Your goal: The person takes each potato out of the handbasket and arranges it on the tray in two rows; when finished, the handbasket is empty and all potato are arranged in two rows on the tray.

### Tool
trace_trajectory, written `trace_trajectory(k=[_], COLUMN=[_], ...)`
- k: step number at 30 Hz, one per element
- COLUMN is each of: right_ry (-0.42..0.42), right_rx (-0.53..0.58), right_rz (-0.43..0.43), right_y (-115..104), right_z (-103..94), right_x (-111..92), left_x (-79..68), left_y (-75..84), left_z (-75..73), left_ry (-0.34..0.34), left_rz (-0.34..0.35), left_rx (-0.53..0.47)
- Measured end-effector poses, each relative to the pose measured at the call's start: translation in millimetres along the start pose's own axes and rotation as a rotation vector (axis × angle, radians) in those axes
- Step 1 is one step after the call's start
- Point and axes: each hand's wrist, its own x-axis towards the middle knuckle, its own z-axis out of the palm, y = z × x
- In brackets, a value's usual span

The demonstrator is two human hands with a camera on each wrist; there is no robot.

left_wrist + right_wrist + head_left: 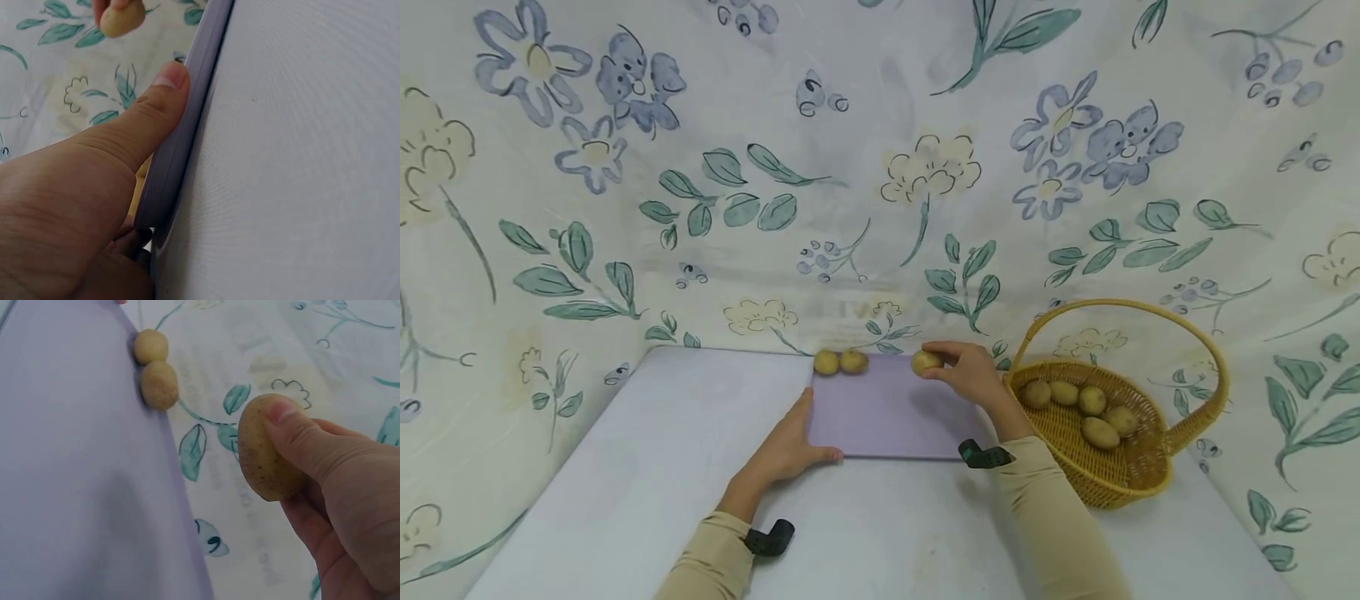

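Observation:
In the head view my right hand [968,373] pinches a potato [927,362] between thumb and fingers, above the far right part of a pale purple board [887,417]. The right wrist view shows this potato [267,450] close up, with dark specks on yellow-brown skin. My left hand [786,446] rests against the board's near left corner, thumb [147,115] straight along the near edge, fingers along the left side. Two potatoes, one on the left [826,362] and one on the right [853,361], lie side by side at the board's far left corner.
To the right of the board stands a wicker basket [1093,492] with a tall arched handle. Several potatoes [1100,432] lie in it. The white table [880,533] reaches back to a floral cloth [850,242] hanging behind it.

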Motion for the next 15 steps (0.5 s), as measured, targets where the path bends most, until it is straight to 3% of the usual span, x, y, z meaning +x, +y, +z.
trace_trajectory(k=[15], right_ry=[0.017], right_rx=[-0.027], right_rz=[0.021], right_y=[3.4], right_z=[33.3], right_x=[19.7], left_x=[-0.4], left_y=[-1.6], left_z=[-0.4], left_ry=[0.005], left_rz=[0.005], left_rx=[-0.007])
